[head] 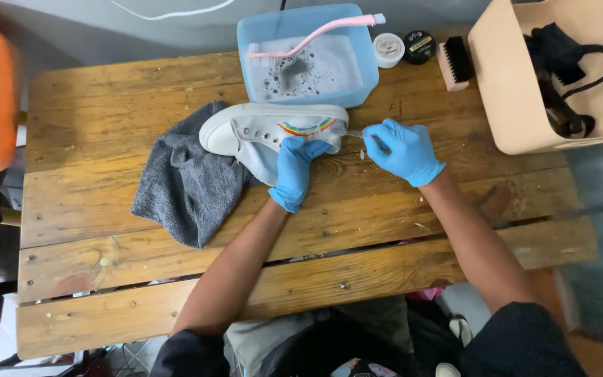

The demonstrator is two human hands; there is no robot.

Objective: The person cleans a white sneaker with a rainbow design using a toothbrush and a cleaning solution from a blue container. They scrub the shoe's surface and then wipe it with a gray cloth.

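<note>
The white sneaker (259,129) is lying on its side just above the middle of the frame, partly on the grey towel (186,178) and partly on the bare wooden counter (106,272). Its long axis is running left to right: toe toward the left, heel toward the right, sole facing the top of the frame.

Your left hand (293,171), in a blue glove, is pressing down on the sneaker's side near the heel end, fingers curled over the canvas by the rainbow stripe and pinning it in place. Your right hand (403,150), also gloved, is sitting just right of the heel, closed around a small thin tool (354,133) whose tip is pointing left and touching, or almost touching, the heel; I cannot tell what kind of tool it is. So the heel is lying directly left of your right hand, and that hand is the nearer one to it.

Toward the top of the frame, a blue tub of soapy water (305,59) with a pink brush (315,35) across it is standing just beyond the sole.
</note>
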